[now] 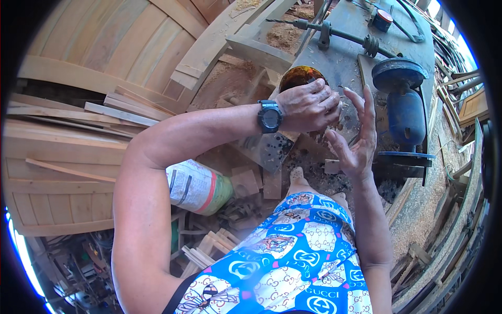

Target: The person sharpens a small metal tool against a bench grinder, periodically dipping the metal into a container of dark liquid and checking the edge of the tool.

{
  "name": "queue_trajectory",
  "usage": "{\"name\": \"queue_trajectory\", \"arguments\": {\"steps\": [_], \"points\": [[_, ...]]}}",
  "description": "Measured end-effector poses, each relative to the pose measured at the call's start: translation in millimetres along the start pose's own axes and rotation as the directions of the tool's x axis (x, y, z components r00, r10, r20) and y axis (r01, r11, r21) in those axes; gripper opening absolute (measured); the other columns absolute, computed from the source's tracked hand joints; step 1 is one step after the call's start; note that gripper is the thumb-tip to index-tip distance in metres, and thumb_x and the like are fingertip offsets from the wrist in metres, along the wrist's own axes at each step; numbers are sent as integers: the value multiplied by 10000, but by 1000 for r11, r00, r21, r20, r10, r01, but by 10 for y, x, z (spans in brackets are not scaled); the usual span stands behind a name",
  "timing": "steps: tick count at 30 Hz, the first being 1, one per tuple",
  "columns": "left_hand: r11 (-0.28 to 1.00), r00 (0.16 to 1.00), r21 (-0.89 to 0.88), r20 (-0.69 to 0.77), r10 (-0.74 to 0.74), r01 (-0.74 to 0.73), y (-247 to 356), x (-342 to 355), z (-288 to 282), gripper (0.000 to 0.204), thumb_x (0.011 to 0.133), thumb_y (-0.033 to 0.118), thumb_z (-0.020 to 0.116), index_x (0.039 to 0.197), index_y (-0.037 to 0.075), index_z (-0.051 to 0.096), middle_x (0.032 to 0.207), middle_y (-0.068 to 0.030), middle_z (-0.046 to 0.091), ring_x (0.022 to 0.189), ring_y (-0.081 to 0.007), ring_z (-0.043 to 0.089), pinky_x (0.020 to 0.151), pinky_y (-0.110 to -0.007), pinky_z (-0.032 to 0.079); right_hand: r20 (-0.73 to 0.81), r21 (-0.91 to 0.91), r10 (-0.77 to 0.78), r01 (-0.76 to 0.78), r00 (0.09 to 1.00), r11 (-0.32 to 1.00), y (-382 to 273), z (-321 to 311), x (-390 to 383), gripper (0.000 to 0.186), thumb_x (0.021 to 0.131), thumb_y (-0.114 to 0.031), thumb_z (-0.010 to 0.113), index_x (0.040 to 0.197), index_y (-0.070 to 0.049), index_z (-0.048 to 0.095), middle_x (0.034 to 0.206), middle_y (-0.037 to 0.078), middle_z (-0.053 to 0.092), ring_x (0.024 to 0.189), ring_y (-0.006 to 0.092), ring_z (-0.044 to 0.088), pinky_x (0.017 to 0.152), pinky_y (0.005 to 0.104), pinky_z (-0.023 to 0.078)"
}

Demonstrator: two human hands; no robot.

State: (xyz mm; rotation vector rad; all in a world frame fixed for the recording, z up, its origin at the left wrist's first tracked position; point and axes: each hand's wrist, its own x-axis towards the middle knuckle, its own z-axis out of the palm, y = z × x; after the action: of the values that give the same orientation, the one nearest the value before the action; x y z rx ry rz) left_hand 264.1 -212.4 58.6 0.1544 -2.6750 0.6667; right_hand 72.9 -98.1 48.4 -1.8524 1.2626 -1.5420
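My left hand, with a dark watch on its wrist, is curled closed in front of a round can. The can's inner wall is stained yellow and orange. Whatever the curled fingers hold, if anything, is hidden from this view. Just to the right, my right hand is raised with its fingers stretched and thumb apart. No object rests clearly in it. A narrow gap separates the two hands, over the near end of a grey-blue bench top.
A blue motor stands right of my right hand. Beyond it, a shaft carries a drill bit. A small tin sits farther back. Wooden door panels fill the left, above a white and green bucket. Shavings lie right.
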Motion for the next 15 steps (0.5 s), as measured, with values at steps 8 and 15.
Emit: {"name": "queue_trajectory", "arguments": {"steps": [8, 15], "points": [[999, 1000, -51, 13, -15, 15, -26, -71, 96, 399, 952, 255, 716, 1288, 42, 699, 1236, -166, 722, 1166, -318, 729, 1066, -469, 554, 3, -7, 56, -56, 998, 998, -38, -13, -86, 1060, 878, -274, 864, 1729, -53, 272, 1512, 225, 633, 1429, 370, 608, 1228, 503, 432], [961, 989, -236, 36, -142, 146, -120, -227, 179, 423, 969, 135, 676, 1374, 16, 643, 1306, -208, 686, 1203, -345, 707, 1108, -495, 541, -7, 10, 127, -127, 992, 992, -72, -52, -208, 1033, 856, -200, 864, 1713, -45, 308, 1462, 231, 661, 1397, 368, 633, 1221, 485, 445]]}}
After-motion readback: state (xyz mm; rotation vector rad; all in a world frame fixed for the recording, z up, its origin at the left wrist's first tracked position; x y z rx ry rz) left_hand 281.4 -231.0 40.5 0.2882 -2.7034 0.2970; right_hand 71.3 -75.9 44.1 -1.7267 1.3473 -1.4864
